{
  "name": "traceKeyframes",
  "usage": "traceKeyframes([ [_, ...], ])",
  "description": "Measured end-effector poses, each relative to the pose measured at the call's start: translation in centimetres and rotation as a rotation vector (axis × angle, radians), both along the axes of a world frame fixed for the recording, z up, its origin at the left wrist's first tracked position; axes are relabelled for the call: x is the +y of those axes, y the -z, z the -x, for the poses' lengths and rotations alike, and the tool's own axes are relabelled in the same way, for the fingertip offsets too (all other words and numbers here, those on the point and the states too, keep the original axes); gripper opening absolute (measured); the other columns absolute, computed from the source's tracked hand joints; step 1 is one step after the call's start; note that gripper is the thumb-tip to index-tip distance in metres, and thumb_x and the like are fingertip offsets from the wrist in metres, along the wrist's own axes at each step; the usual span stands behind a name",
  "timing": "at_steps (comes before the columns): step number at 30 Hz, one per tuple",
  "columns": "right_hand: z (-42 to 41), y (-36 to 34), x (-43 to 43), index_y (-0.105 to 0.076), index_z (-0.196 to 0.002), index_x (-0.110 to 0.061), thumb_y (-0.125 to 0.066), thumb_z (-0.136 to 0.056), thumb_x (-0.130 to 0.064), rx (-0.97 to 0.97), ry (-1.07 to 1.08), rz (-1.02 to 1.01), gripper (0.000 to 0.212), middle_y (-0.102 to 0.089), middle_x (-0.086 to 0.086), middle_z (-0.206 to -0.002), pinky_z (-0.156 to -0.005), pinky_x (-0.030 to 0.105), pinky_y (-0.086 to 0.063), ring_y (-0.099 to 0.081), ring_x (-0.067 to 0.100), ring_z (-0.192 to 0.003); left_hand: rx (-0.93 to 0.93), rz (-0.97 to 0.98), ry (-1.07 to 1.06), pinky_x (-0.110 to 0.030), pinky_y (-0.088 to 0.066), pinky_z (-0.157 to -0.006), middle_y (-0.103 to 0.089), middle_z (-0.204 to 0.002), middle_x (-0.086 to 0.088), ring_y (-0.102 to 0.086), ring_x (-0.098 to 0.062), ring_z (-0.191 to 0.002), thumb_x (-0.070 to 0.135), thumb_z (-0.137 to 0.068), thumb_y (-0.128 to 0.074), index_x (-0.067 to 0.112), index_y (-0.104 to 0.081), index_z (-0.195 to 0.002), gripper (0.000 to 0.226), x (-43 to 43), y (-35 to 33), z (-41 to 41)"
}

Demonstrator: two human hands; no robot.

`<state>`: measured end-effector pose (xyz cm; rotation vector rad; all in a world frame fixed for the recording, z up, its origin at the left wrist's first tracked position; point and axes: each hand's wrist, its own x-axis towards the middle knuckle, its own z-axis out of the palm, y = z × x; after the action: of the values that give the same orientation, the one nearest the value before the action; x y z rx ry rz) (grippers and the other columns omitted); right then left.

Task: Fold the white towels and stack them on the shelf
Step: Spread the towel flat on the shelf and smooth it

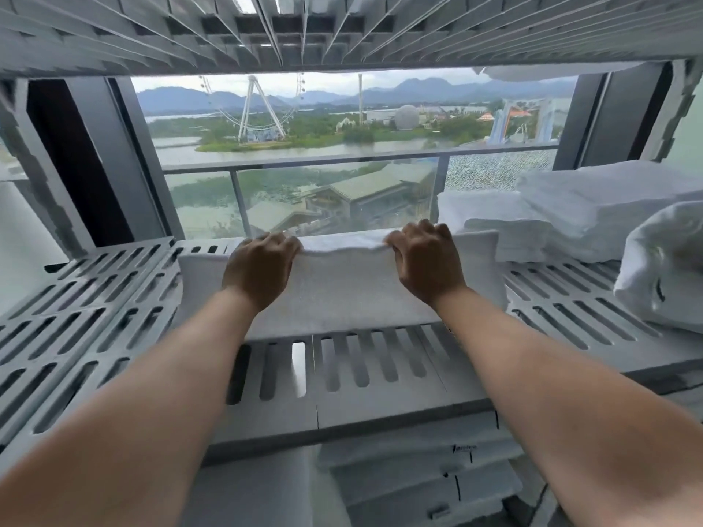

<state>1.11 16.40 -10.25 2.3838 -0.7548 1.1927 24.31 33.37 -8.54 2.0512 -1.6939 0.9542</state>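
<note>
Towel [342,294]: white, lying flat on the grey slatted shelf [95,298] at the centre of the view, long side running 9 to 3 o'clock.
Left grip [260,270]: fingers curled over the towel's far edge, at 11 o'clock on the cloth, holding it.
Right grip [428,260]: the same hold on the far edge, at 1 o'clock on the cloth.
Folded stack [570,214]: white towels on the same shelf at 2 o'clock, close behind the towel's right end. Whether they touch cannot be told.
Loose towel [665,275]: bunched and unfolded, at 3 o'clock.
Handling (judged): light, soft and limp. The terry pile is not slippery. It will sag between the holds. No breakage risk.
Hold points (judged): the far edge, hands apart and towards the corners, so that the edge stays straight when drawn towards 6 o'clock.
Step (judged): the fold is not yet made.
</note>
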Motion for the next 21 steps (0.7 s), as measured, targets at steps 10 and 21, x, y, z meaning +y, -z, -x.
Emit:
traceKeyframes([
  [10,-4.0,3.0,-6.0,-0.07,-0.093,-0.021,-0.054,-0.092,-0.03,0.273,-0.121,-0.638,0.018,-0.072,0.005,-0.1,-0.086,0.035,-0.048,-0.063,0.026,-0.095,0.415,-0.364,-0.154,-0.043,-0.05,-0.093,-0.061,-0.112,-0.003,-0.057,-0.026,-0.106,0.032,-0.099,-0.044,0.021,-0.064,-0.108,0.025,-4.0,3.8,-3.0],
  [21,-4.8,3.3,-5.9,-0.056,-0.076,-0.024,-0.054,-0.093,-0.046,0.27,-0.048,-0.585,0.028,-0.06,-0.002,-0.079,-0.068,0.031,-0.044,-0.059,0.024,-0.08,0.361,-0.343,-0.134,-0.034,-0.041,-0.078,-0.059,-0.105,-0.002,-0.056,-0.024,-0.101,0.035,-0.103,-0.042,0.02,-0.057,-0.099,0.022,-3.6,4.0,-2.7],
])
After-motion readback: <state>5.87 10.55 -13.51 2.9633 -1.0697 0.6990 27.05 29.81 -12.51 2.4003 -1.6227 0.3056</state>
